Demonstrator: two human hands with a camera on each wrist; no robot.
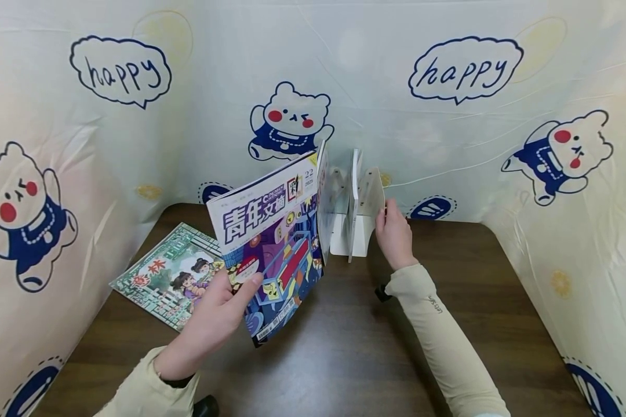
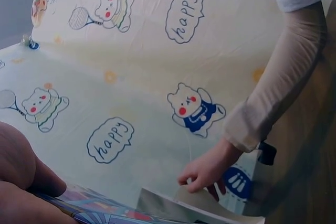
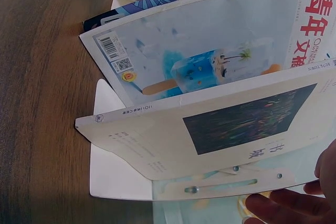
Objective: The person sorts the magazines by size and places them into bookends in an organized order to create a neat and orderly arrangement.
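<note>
My left hand (image 1: 228,296) grips the lower corner of a blue-covered magazine (image 1: 279,243), thumb on the cover, and holds it upright and tilted just left of a white bookend rack (image 1: 369,194). In the left wrist view, the thumb (image 2: 23,179) lies on the magazine's edge (image 2: 100,212). A thin white book (image 1: 354,200) stands in the rack. My right hand (image 1: 393,226) holds the rack's right plate. The right wrist view shows the magazine's back cover (image 3: 210,56), the white book (image 3: 173,140), the rack (image 3: 126,182) and my fingertips (image 3: 286,205).
A second magazine (image 1: 169,275) with a green illustrated cover lies flat on the dark wooden table (image 1: 355,347) at the left. Cloth printed with bears and "happy" bubbles (image 1: 448,116) walls the table on three sides.
</note>
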